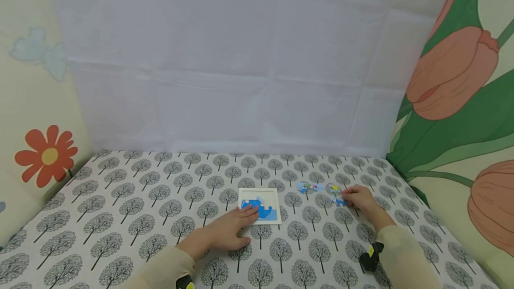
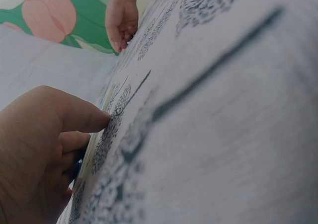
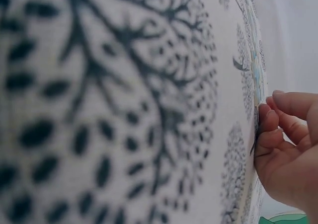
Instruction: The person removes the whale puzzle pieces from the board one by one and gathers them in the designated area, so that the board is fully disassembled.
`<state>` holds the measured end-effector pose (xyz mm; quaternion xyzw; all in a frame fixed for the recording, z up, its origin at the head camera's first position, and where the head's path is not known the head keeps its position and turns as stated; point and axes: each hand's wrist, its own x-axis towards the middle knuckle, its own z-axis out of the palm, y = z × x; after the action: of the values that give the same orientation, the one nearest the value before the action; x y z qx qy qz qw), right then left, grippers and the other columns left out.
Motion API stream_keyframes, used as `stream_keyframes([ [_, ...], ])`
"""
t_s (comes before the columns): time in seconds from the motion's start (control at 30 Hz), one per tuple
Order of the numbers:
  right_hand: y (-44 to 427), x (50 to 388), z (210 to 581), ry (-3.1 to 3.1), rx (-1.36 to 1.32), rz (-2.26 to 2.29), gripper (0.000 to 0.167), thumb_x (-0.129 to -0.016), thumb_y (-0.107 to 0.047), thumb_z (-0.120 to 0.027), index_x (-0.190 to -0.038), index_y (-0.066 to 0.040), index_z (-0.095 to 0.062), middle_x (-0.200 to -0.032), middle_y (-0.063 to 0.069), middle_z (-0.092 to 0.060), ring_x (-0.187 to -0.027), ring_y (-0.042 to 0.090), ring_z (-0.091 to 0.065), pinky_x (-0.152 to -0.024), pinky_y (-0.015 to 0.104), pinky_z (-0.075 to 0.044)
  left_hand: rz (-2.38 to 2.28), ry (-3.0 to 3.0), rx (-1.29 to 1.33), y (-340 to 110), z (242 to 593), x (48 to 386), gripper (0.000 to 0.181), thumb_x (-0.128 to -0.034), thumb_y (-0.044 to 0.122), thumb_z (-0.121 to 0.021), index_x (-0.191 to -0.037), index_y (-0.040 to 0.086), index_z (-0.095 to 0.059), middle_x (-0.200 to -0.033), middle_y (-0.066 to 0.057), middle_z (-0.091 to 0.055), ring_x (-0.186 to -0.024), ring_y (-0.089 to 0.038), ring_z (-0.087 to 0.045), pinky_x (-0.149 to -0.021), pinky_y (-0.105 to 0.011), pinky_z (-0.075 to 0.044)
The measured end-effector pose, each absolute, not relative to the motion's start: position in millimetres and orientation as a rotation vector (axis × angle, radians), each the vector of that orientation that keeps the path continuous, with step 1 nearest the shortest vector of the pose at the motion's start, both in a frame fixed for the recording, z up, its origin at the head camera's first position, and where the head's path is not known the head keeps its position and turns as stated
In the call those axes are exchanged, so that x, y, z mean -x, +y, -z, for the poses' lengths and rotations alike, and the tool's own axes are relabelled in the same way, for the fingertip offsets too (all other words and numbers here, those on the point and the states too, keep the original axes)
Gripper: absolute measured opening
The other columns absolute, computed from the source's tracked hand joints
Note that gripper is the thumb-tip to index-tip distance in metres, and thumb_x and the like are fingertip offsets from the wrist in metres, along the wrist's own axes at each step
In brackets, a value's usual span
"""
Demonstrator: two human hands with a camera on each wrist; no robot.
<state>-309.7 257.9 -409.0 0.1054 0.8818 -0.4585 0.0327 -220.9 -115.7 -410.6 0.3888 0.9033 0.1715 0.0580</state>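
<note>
A square white-framed puzzle board (image 1: 260, 190) with a blue animal picture lies on the patterned cloth. My left hand (image 1: 225, 231) rests its extended fingers on the board's left part, covering some of the picture; in the left wrist view the thumb of this hand (image 2: 44, 144) is held apart from the other fingers. To the right lie loose puzzle pieces (image 1: 310, 187) and more colourful pieces (image 1: 335, 188). My right hand (image 1: 364, 203) has its fingertips at the right edge of these. In the right wrist view the fingers of that hand (image 3: 293, 144) are bent against the cloth; whether they pinch a piece is hidden.
The tree-patterned cloth (image 1: 168, 208) covers the table. A white sheet (image 1: 217, 66) hangs behind it, and walls with painted flowers stand at the left (image 1: 44, 101) and right (image 1: 462, 101). Dark devices are strapped at both wrists.
</note>
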Motion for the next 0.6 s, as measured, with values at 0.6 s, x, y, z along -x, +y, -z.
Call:
stream_keyframes([
  [0.6,214,310,385,2.587,-0.008,1.645,0.024,-0.083,-0.01,-0.056,-0.099,0.008,-0.056,-0.08,0.006,-0.056,-0.058,0.012,-0.046,-0.05,0.024,-0.039,-0.562,2.724,-1.203,-117,410,222,0.063,-0.0797,0.027,-0.054,-0.132,0.0,-0.031,-0.138,-0.013,-0.023,-0.126,-0.029,-0.016,-0.1,-0.046,-0.014],
])
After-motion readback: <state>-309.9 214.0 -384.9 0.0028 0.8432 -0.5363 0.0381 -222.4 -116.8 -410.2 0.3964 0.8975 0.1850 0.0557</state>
